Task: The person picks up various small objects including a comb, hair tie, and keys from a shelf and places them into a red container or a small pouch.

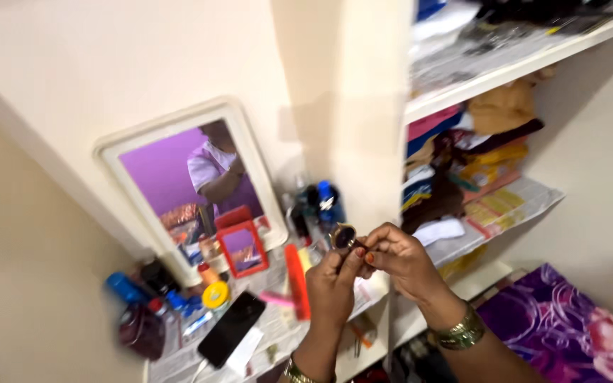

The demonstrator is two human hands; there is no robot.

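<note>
Low in the frame's centre, we see the left hand [331,284] and right hand [399,259] pinched together on a small round dark container [343,235], fingertips closed on it; what it holds we cannot make out. Both wrists are cut off at the bottom edge. Below left, a black phone [231,328] lies on the paper-lined shelf [179,362] beside a red comb [296,281], a yellow-lidded jar [216,294] and blurred blue-capped bottles [123,287]. Behind stands a small red mirror [242,247], then a white-framed mirror [193,181]. At upper right, folded clothes [462,159] fill shelves.
</note>
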